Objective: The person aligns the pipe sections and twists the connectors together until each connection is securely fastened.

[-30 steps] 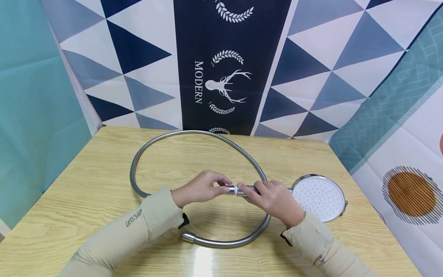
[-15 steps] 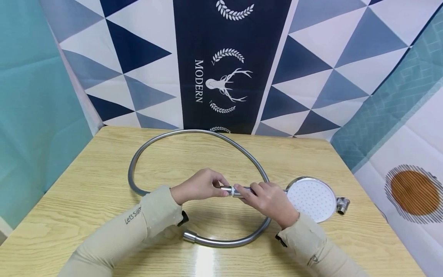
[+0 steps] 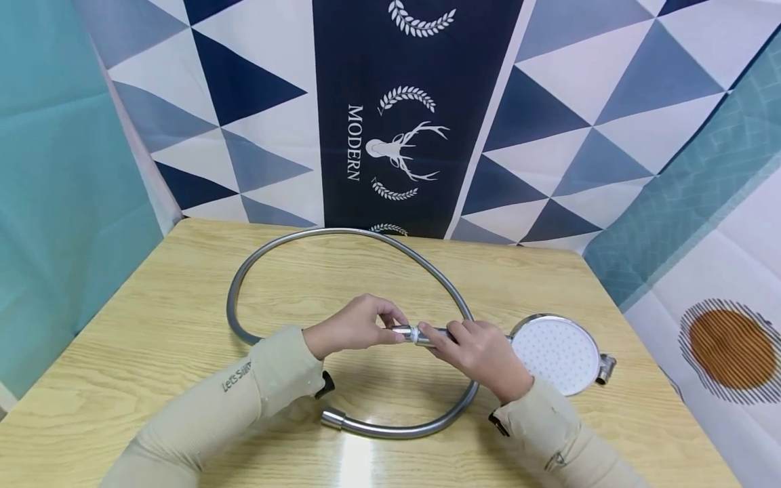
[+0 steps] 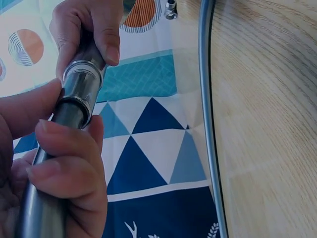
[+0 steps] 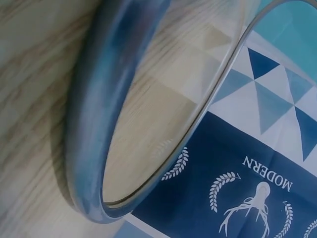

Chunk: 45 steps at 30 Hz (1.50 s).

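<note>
In the head view, my left hand (image 3: pixel 358 329) pinches the metal end of a grey shower hose between thumb and fingers. Facing it, my right hand (image 3: pixel 482 354) grips the handle of a round chrome shower head (image 3: pixel 554 354), whose white nozzle face points up. In the left wrist view, the hose (image 4: pixel 47 208) runs through the left fingers, and its shiny end fitting (image 4: pixel 81 89) lines up with the handle by the right thumb. The hose's other end (image 3: pixel 333 417) lies loose near the front. The right wrist view shows a hose loop; the right hand is outside it.
The hose loops widely over the wooden table (image 3: pixel 183 291). Just right of the shower head lies a small chrome fitting (image 3: pixel 606 369). A patterned cloth (image 3: pixel 390 135) hangs behind the table, with a teal one at the left.
The shower head and both hands have shifted slightly left and partly back. The chrome fitting, mostly hidden behind the head at first, now shows. Both hands keep their holds.
</note>
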Each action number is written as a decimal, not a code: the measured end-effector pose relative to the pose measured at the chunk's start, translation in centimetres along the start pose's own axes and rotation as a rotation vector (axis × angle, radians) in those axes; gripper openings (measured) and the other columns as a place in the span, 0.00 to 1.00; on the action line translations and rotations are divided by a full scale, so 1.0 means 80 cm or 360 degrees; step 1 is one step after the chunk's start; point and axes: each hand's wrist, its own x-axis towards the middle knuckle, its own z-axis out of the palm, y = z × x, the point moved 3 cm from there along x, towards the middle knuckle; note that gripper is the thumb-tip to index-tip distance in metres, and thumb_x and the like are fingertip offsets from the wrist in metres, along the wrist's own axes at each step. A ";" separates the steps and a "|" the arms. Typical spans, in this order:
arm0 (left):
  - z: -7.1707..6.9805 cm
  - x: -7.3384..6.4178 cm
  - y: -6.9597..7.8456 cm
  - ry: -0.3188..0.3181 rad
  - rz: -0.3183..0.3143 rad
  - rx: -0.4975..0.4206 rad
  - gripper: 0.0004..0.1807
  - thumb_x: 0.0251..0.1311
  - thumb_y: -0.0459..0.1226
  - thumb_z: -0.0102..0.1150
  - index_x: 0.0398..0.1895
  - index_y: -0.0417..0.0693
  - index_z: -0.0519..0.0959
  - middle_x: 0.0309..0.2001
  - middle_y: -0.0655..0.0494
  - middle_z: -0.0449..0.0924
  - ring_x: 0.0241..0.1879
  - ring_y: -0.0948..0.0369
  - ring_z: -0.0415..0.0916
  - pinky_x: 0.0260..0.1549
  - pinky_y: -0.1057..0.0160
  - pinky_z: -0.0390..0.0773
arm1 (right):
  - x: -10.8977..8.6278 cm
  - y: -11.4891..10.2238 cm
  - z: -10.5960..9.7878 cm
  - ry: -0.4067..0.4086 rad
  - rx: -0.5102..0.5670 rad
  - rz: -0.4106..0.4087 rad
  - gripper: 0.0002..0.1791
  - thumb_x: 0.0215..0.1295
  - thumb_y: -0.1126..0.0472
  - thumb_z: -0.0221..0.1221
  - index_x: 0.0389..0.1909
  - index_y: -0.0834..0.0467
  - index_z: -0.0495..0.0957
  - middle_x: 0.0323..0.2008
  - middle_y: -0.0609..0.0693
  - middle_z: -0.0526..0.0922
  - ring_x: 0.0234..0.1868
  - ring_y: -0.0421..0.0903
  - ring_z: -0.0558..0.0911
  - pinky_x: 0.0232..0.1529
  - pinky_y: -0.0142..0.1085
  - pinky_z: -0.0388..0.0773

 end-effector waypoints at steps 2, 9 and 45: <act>0.001 0.001 0.001 -0.0003 -0.0016 0.0001 0.07 0.55 0.30 0.67 0.37 0.38 0.84 0.29 0.57 0.80 0.30 0.64 0.71 0.26 0.69 0.69 | -0.002 0.000 -0.001 -0.0005 -0.0001 0.0017 0.18 0.77 0.54 0.44 0.52 0.57 0.77 0.17 0.48 0.69 0.11 0.39 0.62 0.12 0.29 0.61; 0.002 0.004 0.006 -0.0052 -0.0105 -0.0015 0.06 0.56 0.32 0.67 0.36 0.38 0.85 0.25 0.57 0.79 0.17 0.66 0.64 0.15 0.71 0.64 | -0.003 0.002 -0.004 -0.0020 0.0000 0.0023 0.18 0.77 0.54 0.43 0.53 0.57 0.77 0.17 0.48 0.70 0.11 0.39 0.62 0.12 0.29 0.61; 0.010 0.004 -0.006 -0.0185 -0.0054 -0.0015 0.06 0.63 0.29 0.58 0.33 0.35 0.83 0.24 0.55 0.80 0.25 0.65 0.69 0.26 0.69 0.67 | -0.009 -0.006 0.001 0.0003 -0.0037 -0.0077 0.17 0.76 0.54 0.44 0.53 0.56 0.77 0.18 0.47 0.71 0.12 0.38 0.64 0.12 0.28 0.61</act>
